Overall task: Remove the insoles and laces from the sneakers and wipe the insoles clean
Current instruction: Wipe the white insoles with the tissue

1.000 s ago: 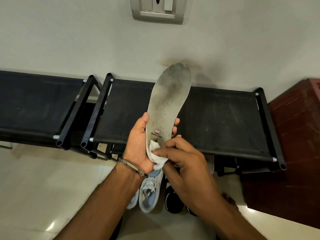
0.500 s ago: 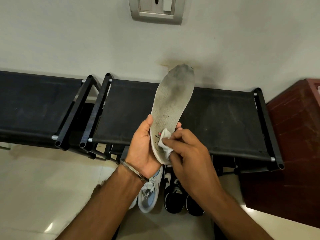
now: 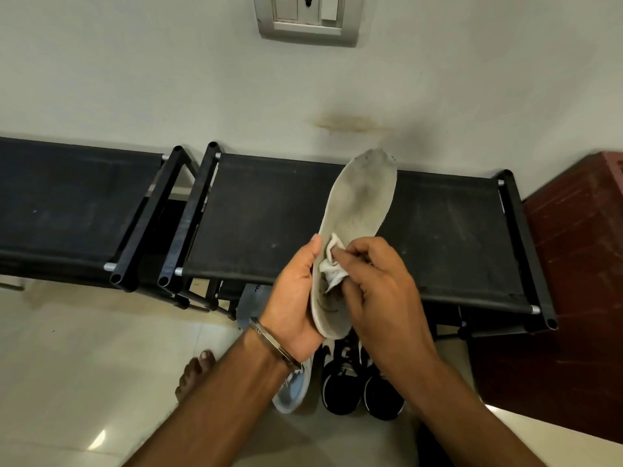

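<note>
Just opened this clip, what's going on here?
A person is cleaning a sneaker insole. The left hand grips its heel end, holding it above a black shoe rack, while the right hand pinches a white cloth against it. The toe end looks grimy. Sneakers sit on the floor below.

Pale glossy tiled floor [image 3: 84, 382] below, running up to the wall. Directly on it: two black fabric-topped shoe racks side by side, the left rack [image 3: 67, 203] just beside the right rack [image 3: 276, 224], both tops bare. Standing on the tiles in front of the right rack: a white and light-blue sneaker [image 3: 293, 389], then what looks like a pair of black sneakers [image 3: 362, 389] just beside it. Also planted on the tiles, a bare foot [image 3: 195, 372].
</note>
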Tool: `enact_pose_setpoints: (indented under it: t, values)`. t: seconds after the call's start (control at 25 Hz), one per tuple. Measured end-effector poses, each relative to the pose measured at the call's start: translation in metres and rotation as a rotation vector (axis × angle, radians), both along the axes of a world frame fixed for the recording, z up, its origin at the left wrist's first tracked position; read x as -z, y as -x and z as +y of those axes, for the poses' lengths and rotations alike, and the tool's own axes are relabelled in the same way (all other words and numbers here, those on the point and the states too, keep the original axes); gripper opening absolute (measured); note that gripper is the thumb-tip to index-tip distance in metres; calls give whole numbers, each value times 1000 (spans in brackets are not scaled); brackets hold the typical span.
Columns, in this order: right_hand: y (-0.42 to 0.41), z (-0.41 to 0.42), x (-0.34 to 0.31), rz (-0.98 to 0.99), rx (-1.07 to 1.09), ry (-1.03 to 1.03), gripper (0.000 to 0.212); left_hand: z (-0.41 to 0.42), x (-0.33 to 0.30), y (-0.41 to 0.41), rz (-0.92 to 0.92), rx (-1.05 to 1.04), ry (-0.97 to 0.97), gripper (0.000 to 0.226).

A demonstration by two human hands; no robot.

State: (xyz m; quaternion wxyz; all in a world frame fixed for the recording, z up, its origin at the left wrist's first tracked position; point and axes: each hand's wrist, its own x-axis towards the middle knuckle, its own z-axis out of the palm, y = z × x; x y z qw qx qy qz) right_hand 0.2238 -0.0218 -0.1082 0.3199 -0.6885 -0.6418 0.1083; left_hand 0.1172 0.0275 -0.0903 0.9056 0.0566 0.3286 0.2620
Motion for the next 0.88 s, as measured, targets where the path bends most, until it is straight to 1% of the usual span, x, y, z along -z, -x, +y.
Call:
enact_pose_setpoints:
  t: [0.12,0.2,0.32,0.4,0.48,0.52,0.56,0.64,0.68,0.72,0.84,0.88]
  values:
    - [-16,9,0,90,145,-10,24,-10,2,-4,32,33,-83,50]
    - [-16,10,0,143,147,-7,24,-9,3,-3,54,41,-98,49]
    - [2,2,-2,206,-18,26,27,2,4,4,37,27,-23,55]
    - [11,-5,-8,302,-158,79,25,12,2,12,18,-13,15,59]
    - [12,-10,-12,414,-280,132,24,19,3,18,44,-61,5,59]
    - [10,-12,-13,420,-325,141,25,21,3,20,59,-69,-8,60]
    - [9,-13,-12,359,-350,127,26,22,3,20,70,-67,-15,62]
    - [6,-13,-8,100,-343,59,29,21,1,20,69,-56,-13,64]
    - [3,-12,-5,-10,-301,24,28,19,-1,19,62,-50,-10,63]
    - [-2,-10,-2,-69,-239,1,27,16,-2,17,60,-45,-15,61]
    - [-23,-1,3,-88,-27,-17,29,7,-4,10,96,-34,-96,53]
    - [-23,-1,2,-91,6,-6,30,6,-4,10,108,-27,-106,52]
